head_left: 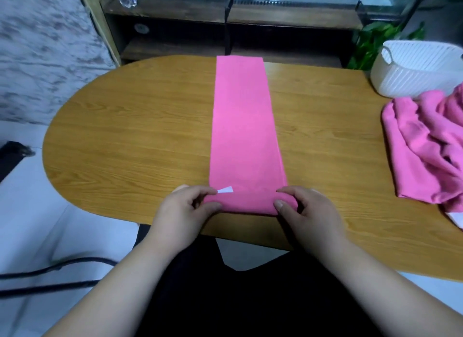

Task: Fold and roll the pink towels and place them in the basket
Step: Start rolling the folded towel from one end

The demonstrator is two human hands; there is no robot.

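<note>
A pink towel point(244, 126), folded into a long narrow strip, lies down the middle of the wooden table point(130, 136). Its near end is turned over into a small roll at the table's front edge, with a white tag point(225, 190) showing on top. My left hand point(185, 211) pinches the roll's left end between thumb and fingers. My right hand point(304, 211) pinches its right end the same way. A white ribbed basket point(416, 71) stands at the far right of the table.
A heap of crumpled pink towels point(431, 148) lies at the right edge, just in front of the basket. A dark wooden shelf unit point(225, 28) stands behind the table, a green plant point(370, 43) beside it. Black cables point(50, 274) run across the floor at left.
</note>
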